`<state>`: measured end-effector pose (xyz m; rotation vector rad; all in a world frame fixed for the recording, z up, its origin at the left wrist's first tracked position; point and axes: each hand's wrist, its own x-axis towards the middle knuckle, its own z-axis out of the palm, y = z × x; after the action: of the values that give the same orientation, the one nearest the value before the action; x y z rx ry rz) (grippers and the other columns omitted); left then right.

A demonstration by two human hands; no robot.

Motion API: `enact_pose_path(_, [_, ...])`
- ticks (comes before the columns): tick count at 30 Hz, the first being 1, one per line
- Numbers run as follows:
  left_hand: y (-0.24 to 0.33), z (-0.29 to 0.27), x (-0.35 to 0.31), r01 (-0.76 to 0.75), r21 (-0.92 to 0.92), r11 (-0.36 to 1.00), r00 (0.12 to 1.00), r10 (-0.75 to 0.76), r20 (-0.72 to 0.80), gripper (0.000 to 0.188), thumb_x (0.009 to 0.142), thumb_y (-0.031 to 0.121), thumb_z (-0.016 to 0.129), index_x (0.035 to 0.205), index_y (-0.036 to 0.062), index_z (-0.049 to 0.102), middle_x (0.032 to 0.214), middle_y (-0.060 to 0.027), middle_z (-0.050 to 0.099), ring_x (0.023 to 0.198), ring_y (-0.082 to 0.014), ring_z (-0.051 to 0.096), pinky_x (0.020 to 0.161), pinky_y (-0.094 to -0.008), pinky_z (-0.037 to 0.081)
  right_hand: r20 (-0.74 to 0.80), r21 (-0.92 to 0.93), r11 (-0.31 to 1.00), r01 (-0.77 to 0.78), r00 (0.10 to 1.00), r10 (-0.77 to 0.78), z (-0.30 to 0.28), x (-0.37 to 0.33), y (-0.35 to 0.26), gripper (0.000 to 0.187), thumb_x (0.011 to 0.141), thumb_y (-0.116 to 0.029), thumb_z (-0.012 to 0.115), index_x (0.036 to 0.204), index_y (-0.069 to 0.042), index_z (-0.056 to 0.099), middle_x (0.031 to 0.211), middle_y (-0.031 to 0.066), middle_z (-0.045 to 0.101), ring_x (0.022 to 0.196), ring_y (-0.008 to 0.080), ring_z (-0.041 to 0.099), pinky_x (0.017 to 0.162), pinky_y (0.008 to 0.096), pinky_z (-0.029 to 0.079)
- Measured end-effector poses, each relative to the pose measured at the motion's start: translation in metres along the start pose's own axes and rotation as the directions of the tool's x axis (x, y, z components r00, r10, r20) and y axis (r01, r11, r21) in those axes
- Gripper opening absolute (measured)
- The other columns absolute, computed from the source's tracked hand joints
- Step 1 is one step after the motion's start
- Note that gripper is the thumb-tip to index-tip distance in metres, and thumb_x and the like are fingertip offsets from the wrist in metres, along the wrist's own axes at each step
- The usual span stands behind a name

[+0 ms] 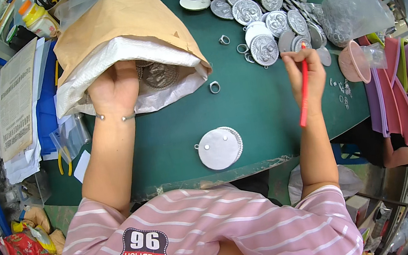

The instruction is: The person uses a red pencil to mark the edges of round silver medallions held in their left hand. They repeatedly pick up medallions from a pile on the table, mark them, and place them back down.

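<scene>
My left hand [116, 88] reaches palm up into the mouth of a brown paper sack [120, 24] with a white woven lining. Its fingers are hidden inside, beside dark round embossed medallions [160, 76]. My right hand [306, 72] is closed round a red pencil [305, 92], at the near edge of a heap of silver medallions [264, 49]. Thumb and forefinger are at a medallion's edge; whether they grip one I cannot tell. Close in front of me, a small stack of medallions [218, 149] lies with a plain face up, two small studs on it.
Loose metal rings [215, 87] lie mid-table on the green mat [173, 132]. Right of the heap stand a clear plastic bag [354, 4] and a pink basket [354, 63]. Papers [17, 97] and yellow-handled pliers [65, 161] are at the left. Another person's arm [397, 151] shows at the right.
</scene>
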<state>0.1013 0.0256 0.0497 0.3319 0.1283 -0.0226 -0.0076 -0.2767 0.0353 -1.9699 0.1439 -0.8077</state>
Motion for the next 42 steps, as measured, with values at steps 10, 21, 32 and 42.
enact_pose_path(10, [-0.044,-0.014,-0.077,0.274,0.515,0.812,0.94,-0.338,0.033,0.021,0.087,0.006,0.049,0.108,0.003,0.049,0.088,-0.0043,0.057,0.073,-0.011,0.054,0.061,-0.0248,0.042,0.327,-0.711,0.639,0.295,0.942,-0.071,0.032,0.018,0.019,0.042,0.064,-0.017,0.075,0.091,-0.003,0.045,0.085,0.0156,0.058,0.081,0.0353,0.056,0.068,0.043,0.046])
enact_pose_path(21, [-0.037,-0.011,-0.074,0.819,0.367,0.442,0.501,-0.862,-0.081,0.045,0.096,0.032,0.036,0.117,-0.0059,0.048,0.094,-0.0179,0.062,0.076,-0.0224,0.065,0.062,-0.0278,0.054,0.208,0.228,0.973,0.041,0.974,-0.09,0.038,-0.002,-0.05,0.025,0.072,0.009,0.064,0.066,-0.004,0.043,0.081,0.0157,0.065,0.079,0.0163,0.062,0.066,0.0258,0.049])
enact_pose_path(32, [-0.046,-0.028,-0.078,0.383,0.374,0.845,0.854,-0.478,0.206,0.04,0.083,0.002,0.058,0.121,0.0037,0.045,0.117,-0.0122,0.053,0.107,-0.0207,0.054,0.092,-0.036,0.045,0.441,0.575,0.727,-0.375,0.891,0.11,0.066,-0.031,-0.041,0.026,0.079,0.004,0.061,0.076,-0.006,0.037,0.092,0.0203,0.062,0.079,0.0179,0.061,0.067,0.0283,0.051])
enact_pose_path(42, [-0.047,-0.034,-0.077,0.416,0.677,0.607,0.811,-0.584,0.026,0.038,0.079,0.005,0.063,0.113,-0.0004,0.048,0.105,-0.0095,0.058,0.092,-0.0177,0.06,0.079,-0.0312,0.052,0.511,0.502,0.783,-0.366,0.857,0.073,0.072,-0.037,-0.035,0.028,0.079,0.006,0.061,0.076,-0.006,0.037,0.082,0.0159,0.061,0.064,0.011,0.057,0.053,0.0228,0.049])
